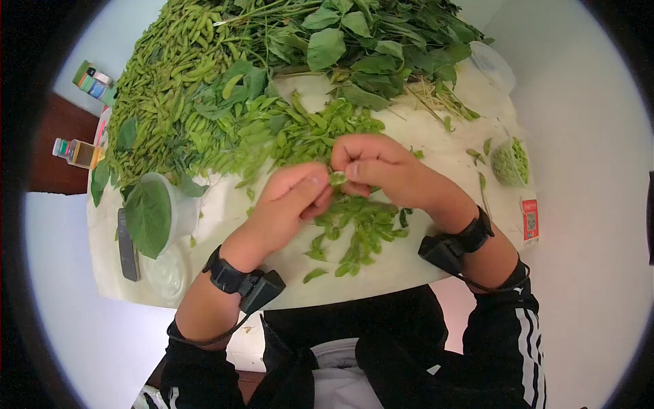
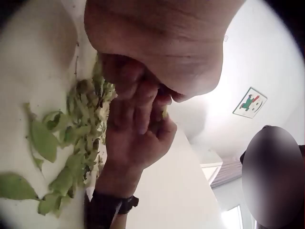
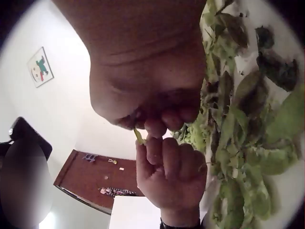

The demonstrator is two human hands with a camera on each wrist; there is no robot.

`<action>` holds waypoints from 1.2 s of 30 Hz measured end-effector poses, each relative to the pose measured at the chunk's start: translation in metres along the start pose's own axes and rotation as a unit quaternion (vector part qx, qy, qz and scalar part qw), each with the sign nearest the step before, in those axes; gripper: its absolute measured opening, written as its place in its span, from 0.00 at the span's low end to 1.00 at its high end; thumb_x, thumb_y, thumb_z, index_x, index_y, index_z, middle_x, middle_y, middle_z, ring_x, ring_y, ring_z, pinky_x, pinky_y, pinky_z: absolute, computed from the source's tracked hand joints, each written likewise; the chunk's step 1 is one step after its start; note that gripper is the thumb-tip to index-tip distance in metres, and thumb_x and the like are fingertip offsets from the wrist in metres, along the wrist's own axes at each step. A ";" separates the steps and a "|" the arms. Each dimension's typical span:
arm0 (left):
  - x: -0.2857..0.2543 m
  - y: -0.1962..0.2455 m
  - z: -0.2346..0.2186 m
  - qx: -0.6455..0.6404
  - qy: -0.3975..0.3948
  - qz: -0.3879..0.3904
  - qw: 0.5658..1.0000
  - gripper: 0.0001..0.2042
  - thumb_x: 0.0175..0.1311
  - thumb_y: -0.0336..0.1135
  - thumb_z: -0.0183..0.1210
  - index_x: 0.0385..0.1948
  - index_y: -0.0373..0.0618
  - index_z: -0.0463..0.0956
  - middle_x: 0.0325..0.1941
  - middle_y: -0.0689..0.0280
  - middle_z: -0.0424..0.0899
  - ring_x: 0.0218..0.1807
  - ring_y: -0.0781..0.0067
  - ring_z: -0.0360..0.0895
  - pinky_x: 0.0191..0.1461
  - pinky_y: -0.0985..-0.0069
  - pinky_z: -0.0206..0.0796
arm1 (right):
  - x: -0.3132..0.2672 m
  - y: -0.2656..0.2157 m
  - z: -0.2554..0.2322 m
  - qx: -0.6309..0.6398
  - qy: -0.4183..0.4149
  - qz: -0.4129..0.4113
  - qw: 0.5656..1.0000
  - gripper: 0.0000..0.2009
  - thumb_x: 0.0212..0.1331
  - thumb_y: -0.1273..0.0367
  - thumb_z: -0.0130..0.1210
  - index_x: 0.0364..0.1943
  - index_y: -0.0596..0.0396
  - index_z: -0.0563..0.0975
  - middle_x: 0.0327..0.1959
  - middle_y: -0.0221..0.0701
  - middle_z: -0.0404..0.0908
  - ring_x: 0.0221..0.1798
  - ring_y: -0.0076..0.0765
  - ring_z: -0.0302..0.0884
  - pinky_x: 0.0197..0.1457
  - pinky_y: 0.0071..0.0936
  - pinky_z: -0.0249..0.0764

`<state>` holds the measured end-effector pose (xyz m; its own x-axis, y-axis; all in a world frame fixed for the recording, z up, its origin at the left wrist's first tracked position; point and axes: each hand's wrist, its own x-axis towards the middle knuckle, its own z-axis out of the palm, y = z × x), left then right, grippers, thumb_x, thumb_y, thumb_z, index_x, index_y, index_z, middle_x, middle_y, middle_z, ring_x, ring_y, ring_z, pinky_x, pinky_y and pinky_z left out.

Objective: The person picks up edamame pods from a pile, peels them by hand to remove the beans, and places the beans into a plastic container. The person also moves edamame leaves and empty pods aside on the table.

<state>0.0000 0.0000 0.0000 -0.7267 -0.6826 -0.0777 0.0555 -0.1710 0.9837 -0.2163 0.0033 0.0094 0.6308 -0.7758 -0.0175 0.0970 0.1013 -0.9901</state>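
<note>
A green soybean pod [image 1: 338,178] was held above the worktop [image 1: 286,283], pinched by the curled, nearly closed fingers of the left hand [image 1: 289,198] and those of the right hand [image 1: 381,163]. Nearer the person, loose pods [image 1: 364,235] were spread. Beyond, a large heap of pods [image 1: 170,68] was flanked by leafy stalks [image 1: 381,41]; at the right, beans [image 1: 519,160] were held in a clear cup [image 1: 503,172].

Striped black sleeves [image 1: 496,324], black wristbands [image 1: 228,275], perhaps grey shirt [image 1: 340,371]
</note>
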 end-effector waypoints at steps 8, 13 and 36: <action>0.003 0.003 -0.001 0.009 0.075 0.053 0.996 0.24 0.75 0.56 0.42 0.22 0.47 0.62 0.19 0.74 0.60 0.21 0.83 0.53 0.25 0.81 0.42 | -0.002 -0.009 -0.020 -0.518 0.217 -0.096 0.822 0.08 0.56 0.68 0.57 0.32 0.57 0.71 0.22 0.35 0.71 0.26 0.41 0.72 0.33 0.37 0.69; 0.005 -0.008 -0.004 -0.010 0.035 0.029 0.999 0.22 0.75 0.54 0.44 0.24 0.47 0.65 0.21 0.74 0.63 0.24 0.83 0.56 0.28 0.83 0.47 | 0.003 -0.017 -0.008 -0.454 0.218 -0.242 0.829 0.09 0.53 0.70 0.61 0.35 0.57 0.74 0.27 0.36 0.75 0.33 0.45 0.75 0.38 0.38 0.71; 0.003 0.006 -0.011 -0.022 0.005 0.079 0.997 0.13 0.55 0.32 0.46 0.43 0.46 0.66 0.26 0.72 0.67 0.28 0.83 0.61 0.31 0.85 0.48 | -0.147 -0.061 -0.025 -0.669 0.474 0.003 0.572 0.10 0.57 0.73 0.55 0.42 0.57 0.79 0.37 0.38 0.79 0.40 0.46 0.75 0.47 0.39 0.73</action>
<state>0.0054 -0.0108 0.0044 -0.7000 -0.7102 0.0750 0.1980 -0.0921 0.9759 -0.3341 0.0955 0.0687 -0.1352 -0.8314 0.5390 -0.9796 0.0304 -0.1989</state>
